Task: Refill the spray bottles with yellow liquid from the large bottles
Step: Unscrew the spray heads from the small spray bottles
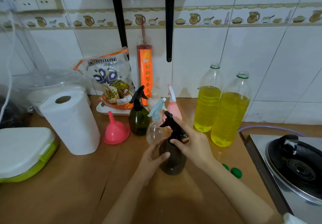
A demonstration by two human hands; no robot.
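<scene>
Hands on brown spray bottle [171,161], standing upright on wooden counter [69,180].
Left hand [153,155] curls round the bottle's body; right hand [190,142] grips its neck just under the black trigger head [169,121], fingers wrapped. Just behind: clear spray bottle [154,129] with pale blue head, green spray bottle [138,121] with black head, pink spray bottle [172,108]. Two large bottles [207,105] [230,117], uncapped, each over half full of yellow liquid, stand to the right near the tiled wall. Two green caps [236,172] lie beside the right forearm. Pink funnel [115,131] sits mouth-down left of the green bottle, paper roll [71,122] beyond it. Lidded green box [24,154] far left; stove [296,168] far right.
</scene>
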